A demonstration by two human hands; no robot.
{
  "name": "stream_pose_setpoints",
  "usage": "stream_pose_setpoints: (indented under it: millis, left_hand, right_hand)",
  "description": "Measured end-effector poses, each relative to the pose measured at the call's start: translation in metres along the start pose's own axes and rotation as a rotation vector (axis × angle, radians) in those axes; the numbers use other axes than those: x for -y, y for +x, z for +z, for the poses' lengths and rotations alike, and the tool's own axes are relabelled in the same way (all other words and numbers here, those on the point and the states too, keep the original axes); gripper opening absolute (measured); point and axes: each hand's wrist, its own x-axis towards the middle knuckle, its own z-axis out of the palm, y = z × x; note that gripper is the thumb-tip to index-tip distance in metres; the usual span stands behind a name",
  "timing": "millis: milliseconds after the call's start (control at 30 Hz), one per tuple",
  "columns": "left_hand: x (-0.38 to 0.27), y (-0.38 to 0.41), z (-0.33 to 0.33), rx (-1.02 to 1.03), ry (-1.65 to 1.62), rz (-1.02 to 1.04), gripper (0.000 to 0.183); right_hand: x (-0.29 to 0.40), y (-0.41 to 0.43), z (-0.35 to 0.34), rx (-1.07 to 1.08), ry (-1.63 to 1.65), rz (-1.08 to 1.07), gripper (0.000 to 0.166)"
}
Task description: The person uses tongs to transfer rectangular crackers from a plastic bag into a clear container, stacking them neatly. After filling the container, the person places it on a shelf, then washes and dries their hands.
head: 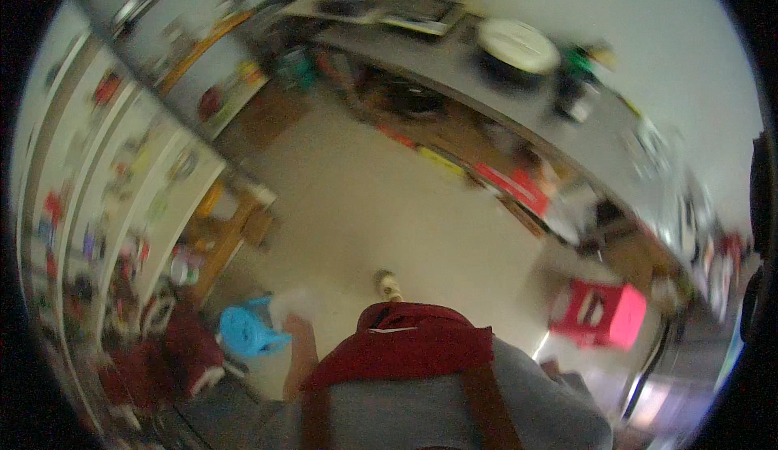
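Note:
My left hand [296,323] hangs low beside my dark red apron [401,353], blurred by motion. A pale, whitish blur [298,304] lies at its fingers; whether the hand holds it, I cannot tell. Close by on the left is a blue plastic stool [246,331]. On my other side, only a small, dark part of what seems to be my right hand [550,368] shows past the grey sleeve [529,371]. A pink-red plastic stool [626,316] stands just ahead of it. One foot [387,283] shows on the pale floor [364,207].
A long grey counter [450,67] curves along the far and right sides, bearing a round white-lidded container [518,46] and a dark flat appliance [422,9]. Boxes and a red item [516,189] sit beneath it. Shelving [140,207] with many small goods lines the left.

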Motion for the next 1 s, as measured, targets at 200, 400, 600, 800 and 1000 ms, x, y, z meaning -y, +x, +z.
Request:
stream_pose_setpoints:
  millis: [200, 400, 600, 800, 1000]
  left_hand:
    - [-0.093, 0.176, -0.006, -0.146, -0.153, -0.016, 0.036]
    - [-0.218, 0.289, 0.051, -0.159, -0.191, 0.105, 0.035]
    - [-0.377, 0.417, 0.05, -0.221, 0.121, 0.518, 0.034]
    - [-0.589, 0.45, -0.021, 0.178, 0.579, 0.337, 0.04]
    - [-0.584, 0.574, -0.025, 0.043, 0.608, 0.37, 0.036]
  right_hand:
    - [0.017, 0.145, 0.084, 0.299, -0.19, 0.164, 0.019]
    - [0.056, 0.336, 0.069, 0.092, -0.342, -0.19, 0.021]
    - [0.338, 0.566, -0.094, 0.01, 0.171, -0.406, 0.033]
    - [0.565, 0.753, -0.088, 0.391, 0.018, -1.148, 0.062]
    - [0.735, 0.85, -0.004, 0.909, -0.304, -1.244, 0.066]
